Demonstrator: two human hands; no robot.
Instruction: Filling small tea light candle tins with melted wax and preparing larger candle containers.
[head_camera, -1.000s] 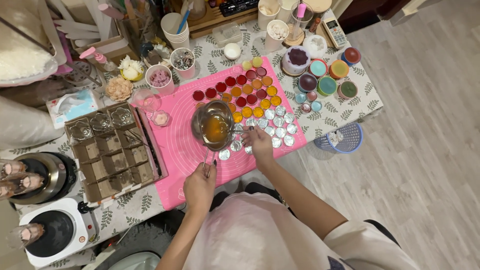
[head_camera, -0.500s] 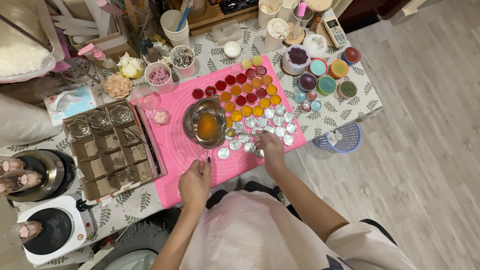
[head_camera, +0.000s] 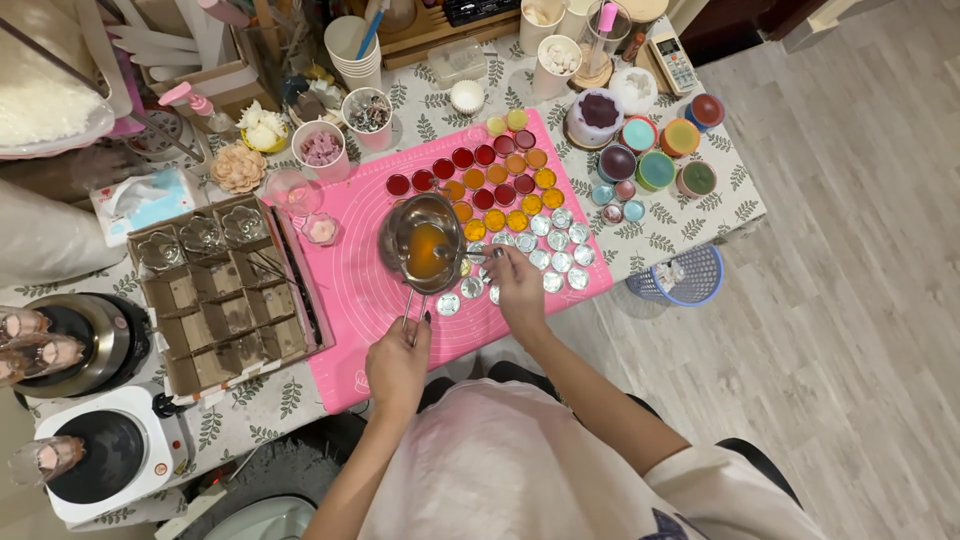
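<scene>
The left hand (head_camera: 397, 362) is gripping the pouring pot (head_camera: 425, 240) by its handle, now tilting it nearer the small tins (head_camera: 548, 248), where the right hand (head_camera: 518, 283) is pinching one.

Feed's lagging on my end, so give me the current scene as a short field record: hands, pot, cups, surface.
left hand: grips the handle of the metal pot
metal pot: holds orange liquid, above the pink mat
right hand: fingers among the small silver cups
filled cups: red and orange rows beyond the pot
beside mat: brown compartment tray
</scene>
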